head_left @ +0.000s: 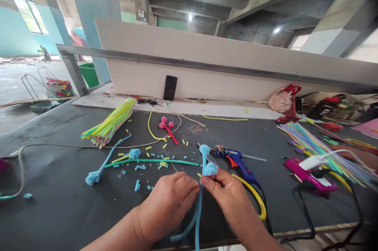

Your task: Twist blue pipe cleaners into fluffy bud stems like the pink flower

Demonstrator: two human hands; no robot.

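Blue fuzzy stems, topped by two bobbles, stand upright between your hands, just above the near edge of the counter. Your right hand has its grip closed, thumb in front and fingers behind, just under the lower bobble, probably to keep the heads from twisting. Your left hand has its grip drawn shut too, fingertips seeming to pinch the same stems from the other side; exactly how much they have hold of is hidden. The two tails hang free below, one straight, one curving left, perhaps so they stay out of your fingers' way.

Beyond your right hand, the glue gun lies on its side, likely there for an easy reach. A yellow handle curves just beside that hand. To the left, a loose blue piece lies near the green stem among clippings, while the pink sprig sits farther back, perhaps as a model.
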